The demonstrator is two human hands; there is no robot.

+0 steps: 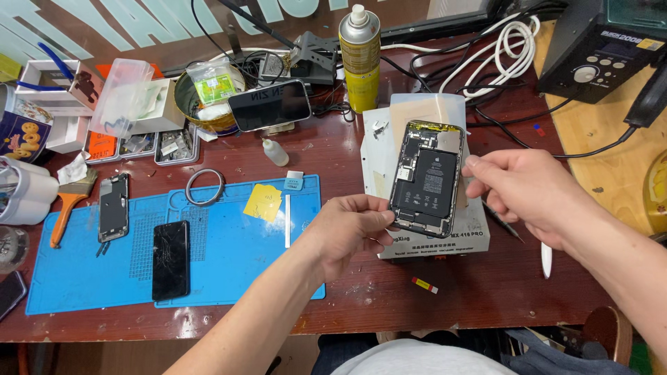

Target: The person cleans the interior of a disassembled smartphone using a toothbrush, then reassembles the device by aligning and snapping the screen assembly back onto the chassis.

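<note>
An opened phone body [425, 177] with its black battery and circuit boards showing is held up over a white heating plate [431, 239]. My left hand [351, 232] grips its lower left corner. My right hand [517, 191] pinches its right edge with thumb and fingers. On the blue work mat [229, 267] to the left lie a cracked black phone screen [171, 259] and a separate phone frame [113, 207].
A yellow spray can [360, 59] stands behind the plate. A black phone [269, 105] leans on a stand, beside parts trays [174, 144], a small dropper bottle [275, 151], a metal ring [204, 187], a brush [68, 205] and a yellow card [263, 202]. A soldering station [601, 48] and white cables [504, 48] fill the back right.
</note>
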